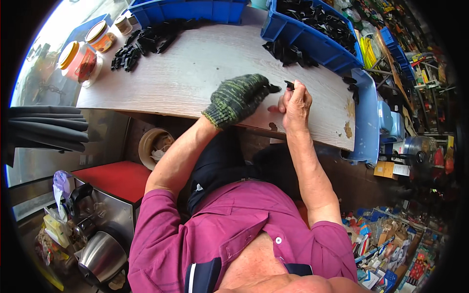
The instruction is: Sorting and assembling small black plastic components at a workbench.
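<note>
Knitted green-and-black yarn covers the left hand [238,98], a coarse work glove whose fingers pinch a small black plastic part [274,88] at their tips. Just beside it, the bare right hand [296,104] closes its fingertips on a second small black plastic piece [289,84]; both pieces sit low over the pale, grainy wooden tabletop [195,73], whose laminate is chipped and stained along the near right edge.

More black plastic parts lie in a loose heap [141,44] at the far left of the board, and another small pile [288,52] rests against a blue plastic bin [312,36] filled with the same pieces. A second blue bin [195,10] stands at the far edge. Two round jars with yellow and orange lids [80,61] stand at the left corner.

Bare board stretches between the hands and the left heap, well apart from both. The tabletop's near edge curves just above the person's lap. A steel kettle [102,256] and a red-topped cabinet [117,178] crowd the left; cluttered packaged goods [386,244] fill the floor on the right.
</note>
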Available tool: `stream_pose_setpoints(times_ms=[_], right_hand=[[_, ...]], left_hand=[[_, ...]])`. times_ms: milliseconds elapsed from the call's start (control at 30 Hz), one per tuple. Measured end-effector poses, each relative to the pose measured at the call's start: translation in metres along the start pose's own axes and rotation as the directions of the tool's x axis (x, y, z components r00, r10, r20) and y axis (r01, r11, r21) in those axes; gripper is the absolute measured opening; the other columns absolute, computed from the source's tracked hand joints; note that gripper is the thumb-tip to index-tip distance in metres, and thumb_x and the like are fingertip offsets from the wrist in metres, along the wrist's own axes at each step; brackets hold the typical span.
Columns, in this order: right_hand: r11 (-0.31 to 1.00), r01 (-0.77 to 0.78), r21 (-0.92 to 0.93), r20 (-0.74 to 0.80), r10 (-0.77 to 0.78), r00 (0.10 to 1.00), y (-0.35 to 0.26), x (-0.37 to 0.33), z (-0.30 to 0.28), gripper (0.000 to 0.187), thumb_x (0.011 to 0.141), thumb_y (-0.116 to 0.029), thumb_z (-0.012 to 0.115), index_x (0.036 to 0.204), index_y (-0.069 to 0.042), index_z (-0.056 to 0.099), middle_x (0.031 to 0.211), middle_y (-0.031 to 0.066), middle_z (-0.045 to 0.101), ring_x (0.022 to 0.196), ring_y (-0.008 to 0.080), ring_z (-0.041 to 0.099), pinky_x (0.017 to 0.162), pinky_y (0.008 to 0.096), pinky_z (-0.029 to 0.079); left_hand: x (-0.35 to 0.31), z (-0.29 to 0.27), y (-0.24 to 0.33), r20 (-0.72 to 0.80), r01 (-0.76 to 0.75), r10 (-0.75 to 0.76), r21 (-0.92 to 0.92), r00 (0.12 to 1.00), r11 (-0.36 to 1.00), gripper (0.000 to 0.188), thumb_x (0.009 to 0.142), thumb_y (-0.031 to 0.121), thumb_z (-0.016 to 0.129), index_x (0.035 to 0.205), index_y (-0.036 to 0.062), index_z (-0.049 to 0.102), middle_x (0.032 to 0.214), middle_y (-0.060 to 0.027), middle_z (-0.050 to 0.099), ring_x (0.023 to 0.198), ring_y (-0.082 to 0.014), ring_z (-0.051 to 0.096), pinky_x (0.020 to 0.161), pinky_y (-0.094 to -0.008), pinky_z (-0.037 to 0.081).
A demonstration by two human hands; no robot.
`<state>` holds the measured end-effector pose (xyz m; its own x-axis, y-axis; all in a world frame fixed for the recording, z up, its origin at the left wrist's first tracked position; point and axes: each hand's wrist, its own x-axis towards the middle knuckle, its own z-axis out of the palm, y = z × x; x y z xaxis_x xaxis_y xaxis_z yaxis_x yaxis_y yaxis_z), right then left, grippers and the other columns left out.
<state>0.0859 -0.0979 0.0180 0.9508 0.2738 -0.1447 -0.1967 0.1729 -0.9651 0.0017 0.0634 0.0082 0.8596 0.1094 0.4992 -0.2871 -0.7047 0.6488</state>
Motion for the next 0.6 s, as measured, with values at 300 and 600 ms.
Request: stream_pose_setpoints(times_ms=[300, 600], right_hand=[[0.996, 0.062, -0.057, -0.052, -0.065, 0.997, 0.0, -0.007, 0.009, 0.031, 0.099, -0.034, 0.052, 0.08, -0.01, 0.052, 0.05, -0.0002, 0.039, 0.036, 0.0134, 0.037, 0.034, 0.0318, 0.042], [0.971, 0.235, -0.047, -0.064, -0.238, 0.969, 0.011, -0.001, -0.012, 0.025, 0.1, -0.02, 0.057, 0.077, -0.012, 0.052, 0.071, -0.0077, 0.045, 0.066, 0.0051, 0.041, 0.059, 0.0251, 0.036]], left_hand=[[0.008, 0.026, 0.006, 0.016, 0.16, -0.162, -0.279, 0.987, 0.947, 0.025, 0.099, 0.017, 0.06, 0.119, 0.0034, 0.066, 0.111, -0.0176, 0.07, 0.099, -0.0361, 0.068, 0.085, -0.0401, 0.053], [0.015, 0.052, 0.046, 0.017, 0.34, -0.36, -0.373, 0.933, 0.863, 0.038, 0.099, 0.024, 0.057, 0.133, 0.0077, 0.056, 0.106, -0.0209, 0.07, 0.096, -0.0384, 0.069, 0.082, -0.0461, 0.053]])
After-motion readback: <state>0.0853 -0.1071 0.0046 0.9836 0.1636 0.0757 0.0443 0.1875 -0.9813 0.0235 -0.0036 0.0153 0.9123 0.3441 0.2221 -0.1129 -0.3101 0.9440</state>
